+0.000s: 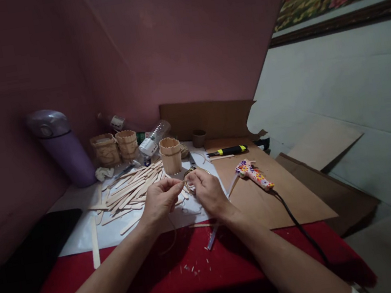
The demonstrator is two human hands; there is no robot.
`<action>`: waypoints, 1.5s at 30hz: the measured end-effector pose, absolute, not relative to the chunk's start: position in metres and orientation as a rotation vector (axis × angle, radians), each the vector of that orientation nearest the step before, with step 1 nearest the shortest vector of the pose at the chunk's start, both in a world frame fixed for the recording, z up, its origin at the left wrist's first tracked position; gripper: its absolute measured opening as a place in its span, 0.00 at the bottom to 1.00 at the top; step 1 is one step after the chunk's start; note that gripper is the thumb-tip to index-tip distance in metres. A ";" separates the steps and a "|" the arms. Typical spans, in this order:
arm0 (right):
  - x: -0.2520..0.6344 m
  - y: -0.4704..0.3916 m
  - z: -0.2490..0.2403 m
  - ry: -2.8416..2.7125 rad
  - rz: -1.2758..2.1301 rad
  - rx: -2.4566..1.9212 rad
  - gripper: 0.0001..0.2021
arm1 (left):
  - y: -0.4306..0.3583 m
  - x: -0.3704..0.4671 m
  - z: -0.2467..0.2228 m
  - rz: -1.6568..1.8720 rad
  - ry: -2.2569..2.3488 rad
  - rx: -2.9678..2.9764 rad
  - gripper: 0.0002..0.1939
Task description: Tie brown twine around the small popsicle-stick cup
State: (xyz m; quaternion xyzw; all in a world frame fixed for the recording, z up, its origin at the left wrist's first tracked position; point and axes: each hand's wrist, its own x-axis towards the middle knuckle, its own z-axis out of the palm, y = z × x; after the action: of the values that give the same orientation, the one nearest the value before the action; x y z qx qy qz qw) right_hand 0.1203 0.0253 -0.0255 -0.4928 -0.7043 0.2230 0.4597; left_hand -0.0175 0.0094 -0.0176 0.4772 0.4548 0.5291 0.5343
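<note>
My left hand (163,201) and my right hand (207,191) meet over the front of the white sheet. Both have their fingertips pinched on a thin tan cord (188,186), which forms a small loop between them. A loose end of cord hangs below my left hand toward the red cloth. Just beyond my fingers stands a cup made of wooden sticks (171,156), upright, with a band around it. Scissors (191,159) lie partly hidden behind my right hand. Many loose craft sticks (132,191) are heaped to the left of my left hand.
On the brown cardboard (283,207) at right lie a flowered glue gun (254,175) with a black cable and a yellow-black utility knife (228,151). Two more stick cups (127,145), plastic bottles (156,135) and a purple tumbler (66,152) stand or lie at the back left.
</note>
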 end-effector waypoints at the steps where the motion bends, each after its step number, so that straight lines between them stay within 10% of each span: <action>1: 0.121 0.027 -0.025 -1.717 0.577 -1.198 0.13 | 0.009 -0.017 -0.017 1.259 1.089 1.141 0.16; 45: 0.119 0.020 -0.024 -2.064 -0.069 -1.022 0.05 | 0.009 -0.015 -0.020 1.297 1.240 1.396 0.11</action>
State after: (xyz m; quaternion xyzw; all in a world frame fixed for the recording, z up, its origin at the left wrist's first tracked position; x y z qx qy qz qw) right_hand 0.1193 0.0198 -0.0242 -0.4051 -0.8185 -0.0275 0.4065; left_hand -0.0150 0.0088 -0.0202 0.5570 0.4948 0.5178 0.4205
